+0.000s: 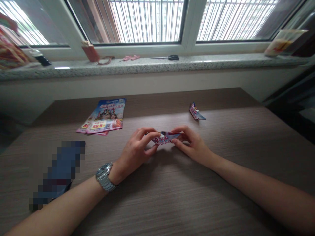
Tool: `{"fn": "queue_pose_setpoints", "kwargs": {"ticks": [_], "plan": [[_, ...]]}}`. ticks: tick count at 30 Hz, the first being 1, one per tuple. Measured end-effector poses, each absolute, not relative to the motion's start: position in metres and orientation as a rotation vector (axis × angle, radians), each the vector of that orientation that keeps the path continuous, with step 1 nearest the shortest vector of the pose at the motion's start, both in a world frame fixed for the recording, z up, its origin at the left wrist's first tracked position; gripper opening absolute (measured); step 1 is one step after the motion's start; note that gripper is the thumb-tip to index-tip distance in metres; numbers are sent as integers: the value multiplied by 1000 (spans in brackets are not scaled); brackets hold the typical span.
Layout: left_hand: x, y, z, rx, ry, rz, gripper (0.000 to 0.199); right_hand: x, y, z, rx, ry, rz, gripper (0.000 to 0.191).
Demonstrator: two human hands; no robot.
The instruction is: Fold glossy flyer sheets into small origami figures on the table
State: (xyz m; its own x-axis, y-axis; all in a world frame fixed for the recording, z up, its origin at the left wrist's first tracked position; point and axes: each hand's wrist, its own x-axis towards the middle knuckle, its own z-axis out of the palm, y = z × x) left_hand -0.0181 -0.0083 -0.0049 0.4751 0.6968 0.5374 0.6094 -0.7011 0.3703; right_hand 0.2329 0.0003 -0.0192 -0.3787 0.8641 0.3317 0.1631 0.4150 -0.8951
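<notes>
A small folded paper boat, made of printed flyer paper, is held between both hands just above the table. My left hand, with a metal watch on its wrist, pinches the boat's left end between thumb and fingers. At the right end, my right hand grips the paper in the same way. Its fingertips hide that tip of the boat. Farther back to the right, a second folded paper boat rests on the table, apart from my hands.
Several printed flyers lie stacked at the back left of the brown table. A pixelated dark blue object lies near my left forearm. The stone windowsill carries scissors, a red item and a plastic cup.
</notes>
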Motion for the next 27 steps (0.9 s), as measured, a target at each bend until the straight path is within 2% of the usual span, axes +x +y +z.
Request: {"fn": "queue_pose_setpoints", "kwargs": {"ticks": [9, 17, 27], "plan": [[-20, -8, -3, 2434, 1069, 1036, 38, 238, 8, -22, -936, -1866, 878, 13], [-22, -5, -4, 2261, 1103, 1048, 14, 241, 10, -24, -961, -1834, 946, 14], [-22, -4, -7, 2233, 1110, 1071, 14, 241, 10, -23, -959, -1852, 932, 15]]}}
